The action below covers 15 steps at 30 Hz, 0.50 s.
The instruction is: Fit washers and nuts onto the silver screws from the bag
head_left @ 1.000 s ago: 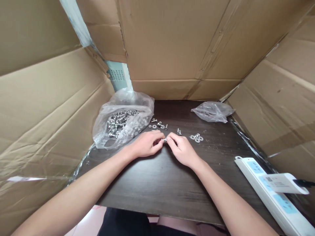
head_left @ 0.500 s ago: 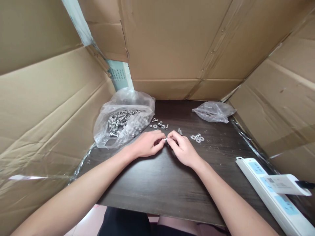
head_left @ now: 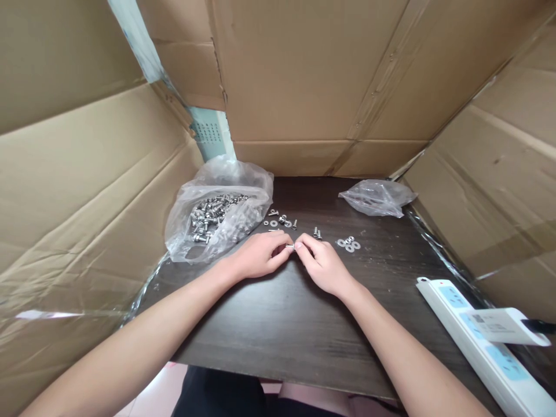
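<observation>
Above the middle of the dark table, my left hand [head_left: 264,253] pinches a small silver bolt [head_left: 289,247] between thumb and index finger. A flat, disc-like edge stands at the bolt's right end; whether it is a washer or the head is too small to tell. My right hand [head_left: 324,260] is closed in a pinch at that end, its fingertips against the piece. Just behind the hands lie loose bolts [head_left: 318,233], a washer [head_left: 273,223] and a nut [head_left: 266,223]. Flat washers [head_left: 350,248] with small nuts rest right of my right hand.
An open plastic bag [head_left: 185,234] full of bolts stands at the left back. Another clear bag [head_left: 377,198] lies at the right back. A white power strip [head_left: 469,341] with a plug runs along the right edge. Cardboard walls [head_left: 321,75] enclose the table [head_left: 269,324].
My right fingertips have shifted very slightly at the bolt's end. Both hands otherwise keep their place, and the loose parts have not moved.
</observation>
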Motion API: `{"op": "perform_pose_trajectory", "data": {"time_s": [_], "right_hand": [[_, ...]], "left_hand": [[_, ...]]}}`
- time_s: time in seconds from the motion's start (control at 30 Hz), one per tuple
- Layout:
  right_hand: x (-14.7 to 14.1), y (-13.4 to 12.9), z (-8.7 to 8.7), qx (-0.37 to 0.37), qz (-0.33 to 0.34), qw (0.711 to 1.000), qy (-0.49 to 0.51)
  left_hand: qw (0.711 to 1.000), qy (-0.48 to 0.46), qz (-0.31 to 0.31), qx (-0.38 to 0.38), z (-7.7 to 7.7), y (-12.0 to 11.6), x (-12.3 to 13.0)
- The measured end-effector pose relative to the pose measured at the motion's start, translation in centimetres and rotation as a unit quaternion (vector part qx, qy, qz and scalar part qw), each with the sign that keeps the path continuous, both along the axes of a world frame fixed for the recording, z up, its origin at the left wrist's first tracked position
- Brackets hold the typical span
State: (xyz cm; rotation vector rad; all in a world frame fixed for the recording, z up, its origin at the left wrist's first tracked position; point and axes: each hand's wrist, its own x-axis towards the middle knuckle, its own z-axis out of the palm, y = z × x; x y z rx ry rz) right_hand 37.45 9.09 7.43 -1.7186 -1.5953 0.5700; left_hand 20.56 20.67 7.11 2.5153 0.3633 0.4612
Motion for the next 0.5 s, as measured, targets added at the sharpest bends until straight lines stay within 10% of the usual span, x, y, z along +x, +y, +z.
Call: {"op": "perform_pose_trajectory", "data": {"time_s": [0.5], "right_hand": [[-0.05,-0.22,0.45,-0.027,0.014,0.999,0.009]], "left_hand": [[1.0,-0.01,0.0,-0.014,0.08,-0.04,-0.03]]}}
